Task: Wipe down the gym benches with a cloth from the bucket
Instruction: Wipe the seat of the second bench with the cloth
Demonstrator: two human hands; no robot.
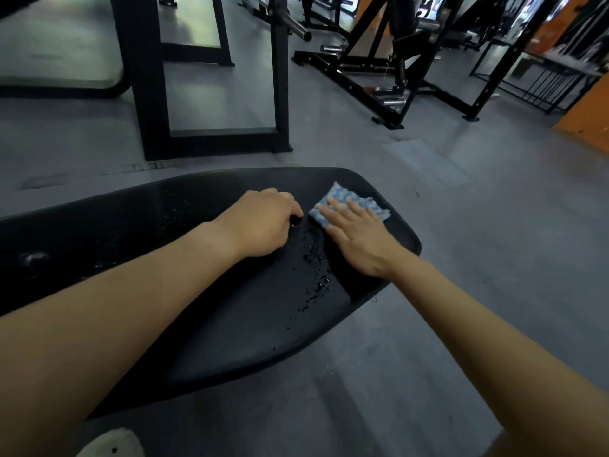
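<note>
A black padded gym bench stretches across the middle of the head view, with water droplets beaded on its surface. A blue-and-white patterned cloth lies flat near the bench's far right end. My right hand presses flat on the cloth, fingers spread over it. Just left of the cloth, my left hand rests on the wet pad with its fingers curled under and nothing visible in it. No bucket is in view.
A black steel rack frame stands on the grey floor just beyond the bench. More black machines with chrome pegs fill the back right. An orange wall panel is at the far right. A pale shoe tip shows at the bottom.
</note>
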